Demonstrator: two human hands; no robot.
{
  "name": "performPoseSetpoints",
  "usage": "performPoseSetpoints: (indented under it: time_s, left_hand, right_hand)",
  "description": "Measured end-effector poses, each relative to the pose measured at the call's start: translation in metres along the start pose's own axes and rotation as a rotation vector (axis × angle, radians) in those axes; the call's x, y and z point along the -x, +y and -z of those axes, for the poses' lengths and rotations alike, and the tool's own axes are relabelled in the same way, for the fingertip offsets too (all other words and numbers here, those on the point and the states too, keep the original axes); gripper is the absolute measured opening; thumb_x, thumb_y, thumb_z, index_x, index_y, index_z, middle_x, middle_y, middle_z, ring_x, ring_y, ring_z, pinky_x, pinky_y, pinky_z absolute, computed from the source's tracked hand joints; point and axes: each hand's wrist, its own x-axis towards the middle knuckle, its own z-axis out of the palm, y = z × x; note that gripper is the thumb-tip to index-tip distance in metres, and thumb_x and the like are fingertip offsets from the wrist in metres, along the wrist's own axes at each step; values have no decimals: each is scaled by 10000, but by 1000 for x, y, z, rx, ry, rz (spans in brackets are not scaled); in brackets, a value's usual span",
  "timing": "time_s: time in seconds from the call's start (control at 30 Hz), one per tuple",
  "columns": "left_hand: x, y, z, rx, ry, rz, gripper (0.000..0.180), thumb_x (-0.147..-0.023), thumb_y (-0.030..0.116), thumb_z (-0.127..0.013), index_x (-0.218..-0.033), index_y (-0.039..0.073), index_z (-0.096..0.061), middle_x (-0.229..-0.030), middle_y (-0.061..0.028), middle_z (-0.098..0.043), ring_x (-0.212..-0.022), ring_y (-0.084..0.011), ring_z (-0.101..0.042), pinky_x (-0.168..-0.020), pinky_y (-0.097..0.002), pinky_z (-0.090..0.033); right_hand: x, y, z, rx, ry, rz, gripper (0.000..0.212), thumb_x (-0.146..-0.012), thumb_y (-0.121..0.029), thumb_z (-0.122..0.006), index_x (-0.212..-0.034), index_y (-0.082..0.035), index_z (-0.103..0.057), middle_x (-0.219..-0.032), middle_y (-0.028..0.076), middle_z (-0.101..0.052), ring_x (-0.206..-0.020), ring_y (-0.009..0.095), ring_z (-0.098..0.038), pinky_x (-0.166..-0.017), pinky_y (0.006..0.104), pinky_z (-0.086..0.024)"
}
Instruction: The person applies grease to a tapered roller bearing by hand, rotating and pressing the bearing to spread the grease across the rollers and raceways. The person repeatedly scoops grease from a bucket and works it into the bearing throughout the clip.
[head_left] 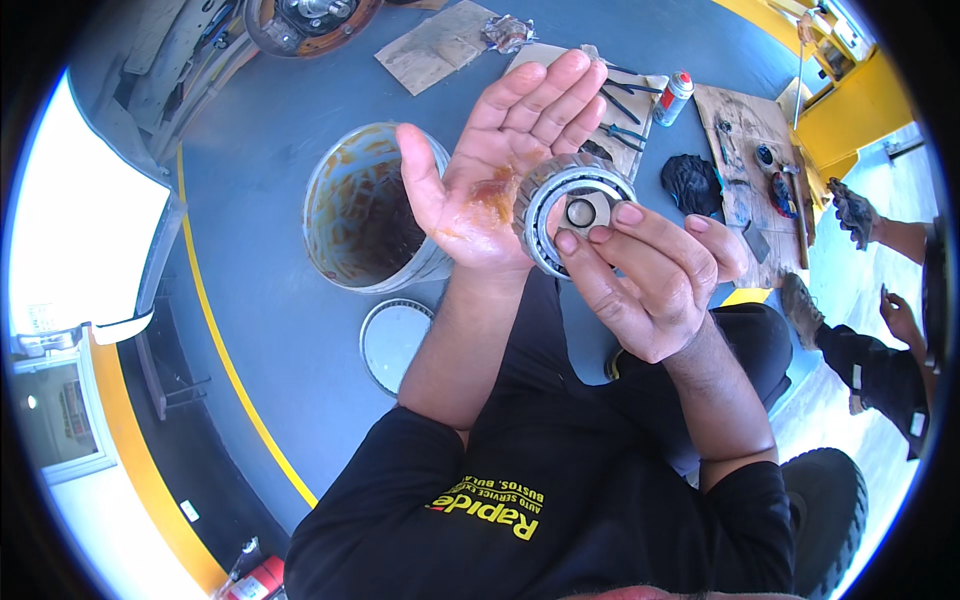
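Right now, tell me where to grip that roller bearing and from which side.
Grip the roller bearing by its outer ring of rollers, coming from the right. Its open face is turned up toward the camera and its left edge rests against the greasy palm of the left hand, so only the right rim is free. The right hand already pinches there, fingertips reaching into the centre bore.

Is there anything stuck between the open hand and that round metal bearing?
Only grease. The right hand presses the roller bearing against the left hand, whose palm carries a smear of amber grease right at the bearing's edge. Nothing else sits between them.
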Motion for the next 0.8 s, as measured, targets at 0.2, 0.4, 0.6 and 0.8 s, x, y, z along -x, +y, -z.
performPoseSetpoints:
  time_s: [0.2,0.4,0.6,0.8]
  left_hand:
    - [-1,1,4,-1,-43,2,1044,-1011,787,-255,-1574,-88,-336,-1642,-360,-285,-1565,-497,-222,-1300,-573,-160]
    - [-5,-1,1,17,49,-19,1031,-1015,782,-241,-1554,-87,-371,-1619,-355,-335,-1548,-489,-269,-1290,-567,-199]
    - [-8,-6,1,-38,70,-57,1023,-1020,778,-209,-1514,-90,-428,-1572,-352,-418,-1505,-495,-360,-1267,-558,-270]
    - [-9,-5,6,-182,60,-113,1044,-1005,793,-222,-1526,-92,-412,-1585,-376,-383,-1512,-525,-332,-1272,-571,-239]
  right_hand:
    - [-1,0,1,-9,-11,-10,298,-766,-177,-813,-1028,-316,-795,-1036,-113,-623,-1071,81,-678,-1038,401,-334]
    - [-8,1,7,-264,-144,-166,365,-754,-158,-849,-1115,-159,-796,-1109,-2,-671,-1056,208,-676,-960,371,-447]
    - [-4,3,-2,-1061,-101,-962,427,-907,-101,-820,-1286,42,-684,-1260,124,-679,-1150,205,-636,-979,340,-518]
    - [-3,9,-8,-1399,-109,-1292,394,-1000,-118,-746,-1328,72,-642,-1167,64,-715,-1057,92,-635,-946,253,-512]
